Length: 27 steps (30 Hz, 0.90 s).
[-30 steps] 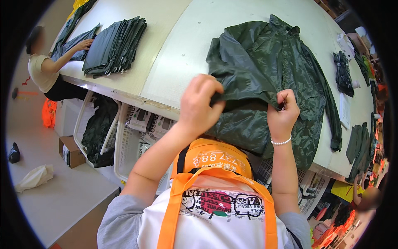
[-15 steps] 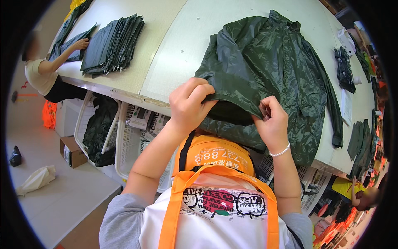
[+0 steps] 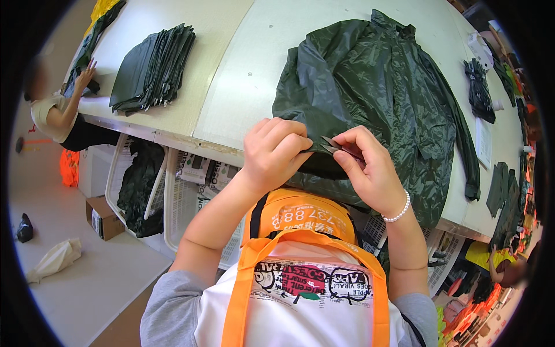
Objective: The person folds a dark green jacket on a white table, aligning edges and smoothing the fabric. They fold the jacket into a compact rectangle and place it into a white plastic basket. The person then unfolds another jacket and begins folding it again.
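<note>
A dark green, shiny rain jacket [image 3: 381,98] lies spread over the pale table, collar toward the far side. At its near left part, my left hand [image 3: 274,151] is closed on the jacket's edge and lifts it a little. My right hand [image 3: 365,165] is closed around small thread snips [image 3: 332,144]. Their two dark blades point left, slightly apart, close to the edge by my left fingertips. Whether a thread lies between the blades is too small to see. Below my hands the fabric sags in a dark fold near the table's front edge.
On the left of the table [image 3: 231,104] stands a stack of folded dark green garments [image 3: 155,69], with a co-worker [image 3: 60,113] beyond it. White baskets [image 3: 169,202] stand under the front edge. A bundle of dark strips [image 3: 478,92] lies at the right.
My right hand has let go of the jacket edge and moved left; the snips' blades now show. My left hand moved slightly right. The co-worker's hand came away from the garments by the stack.
</note>
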Available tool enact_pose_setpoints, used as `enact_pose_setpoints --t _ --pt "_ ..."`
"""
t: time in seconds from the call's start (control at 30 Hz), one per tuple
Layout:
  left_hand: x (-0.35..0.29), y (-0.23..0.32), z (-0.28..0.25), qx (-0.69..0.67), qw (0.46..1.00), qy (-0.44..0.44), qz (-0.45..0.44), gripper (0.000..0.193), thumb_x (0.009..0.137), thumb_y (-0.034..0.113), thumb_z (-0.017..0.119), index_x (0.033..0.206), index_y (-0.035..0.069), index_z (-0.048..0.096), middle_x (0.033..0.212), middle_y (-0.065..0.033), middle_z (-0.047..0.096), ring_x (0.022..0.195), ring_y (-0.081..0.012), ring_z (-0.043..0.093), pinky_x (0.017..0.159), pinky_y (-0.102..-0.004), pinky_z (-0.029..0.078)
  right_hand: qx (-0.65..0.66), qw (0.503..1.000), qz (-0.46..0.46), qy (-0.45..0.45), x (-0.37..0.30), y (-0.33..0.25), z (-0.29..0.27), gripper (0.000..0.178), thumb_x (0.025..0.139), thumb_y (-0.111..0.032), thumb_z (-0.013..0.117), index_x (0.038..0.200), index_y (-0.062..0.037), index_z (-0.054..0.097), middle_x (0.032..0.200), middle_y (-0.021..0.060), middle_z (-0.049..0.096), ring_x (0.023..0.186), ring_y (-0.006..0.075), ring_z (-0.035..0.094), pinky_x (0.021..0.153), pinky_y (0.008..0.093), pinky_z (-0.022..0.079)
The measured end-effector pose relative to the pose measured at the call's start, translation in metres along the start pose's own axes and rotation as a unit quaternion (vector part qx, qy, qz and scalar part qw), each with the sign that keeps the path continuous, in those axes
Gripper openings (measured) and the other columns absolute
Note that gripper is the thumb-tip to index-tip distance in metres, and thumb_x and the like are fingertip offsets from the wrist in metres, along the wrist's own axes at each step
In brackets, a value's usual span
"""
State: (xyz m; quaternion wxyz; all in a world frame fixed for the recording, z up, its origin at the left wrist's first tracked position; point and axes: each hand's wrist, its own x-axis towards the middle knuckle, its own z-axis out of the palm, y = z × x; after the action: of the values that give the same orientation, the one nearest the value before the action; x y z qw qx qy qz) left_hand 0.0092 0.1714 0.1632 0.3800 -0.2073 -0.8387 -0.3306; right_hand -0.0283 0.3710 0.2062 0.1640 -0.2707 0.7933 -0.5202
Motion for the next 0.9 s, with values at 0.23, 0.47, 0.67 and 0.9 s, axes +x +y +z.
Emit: enact_pose_setpoints --t 0.23,0.47,0.67,0.9 --pt "-0.004 -0.011 -0.002 -0.009 1.0 0.005 -0.024 0.031 0.049 -0.002 0.077 0.071 0.006 0.057 0.076 -0.0061 0.062 0.063 -0.023 0.057 0.056 -0.0323 0.045 0.006 0.999 0.035 -0.008 0.01 -0.005 0.01 0.013 0.086 -0.004 0.063 0.095 0.0017 0.055 0.088 0.0096 0.054 0.076 0.0168 0.058 0.067 0.0278 0.048" --pt "-0.034 -0.045 -0.043 -0.105 0.944 -0.178 -0.257 0.033 0.052 -0.005 0.073 0.081 0.003 0.058 0.09 -0.0101 0.063 0.089 -0.0258 0.061 0.077 -0.0345 0.047 0.019 0.992 0.099 0.073 -0.022 0.031 0.015 0.033 0.078 -0.013 0.075 0.101 -0.0004 0.055 0.089 0.0077 0.054 0.079 0.0152 0.057 0.069 0.0284 0.048" --pt "-0.048 -0.07 -0.061 -0.025 0.838 -0.317 -0.443 0.033 0.07 0.006 0.073 0.102 0.002 0.062 0.096 -0.0048 0.064 0.087 -0.016 0.056 0.076 -0.0296 0.042 -0.071 0.928 0.319 0.176 -0.129 0.137 -0.039 0.019 0.092 -0.009 0.055 0.105 0.0017 0.064 0.084 0.0102 0.069 0.072 0.0131 0.063 0.071 0.0257 0.05" --pt "-0.035 0.06 0.19 -0.13 0.87 -0.321 -0.35 0.024 0.075 0.011 0.073 0.097 0.004 0.065 0.097 -0.0126 0.065 0.095 -0.0273 0.063 0.083 -0.0345 0.049 -0.185 0.874 0.279 0.352 -0.213 0.262 -0.184 0.019 0.091 -0.008 0.055 0.104 -0.0003 0.065 0.101 0.0152 0.065 0.088 0.031 0.064 0.076 0.034 0.051"
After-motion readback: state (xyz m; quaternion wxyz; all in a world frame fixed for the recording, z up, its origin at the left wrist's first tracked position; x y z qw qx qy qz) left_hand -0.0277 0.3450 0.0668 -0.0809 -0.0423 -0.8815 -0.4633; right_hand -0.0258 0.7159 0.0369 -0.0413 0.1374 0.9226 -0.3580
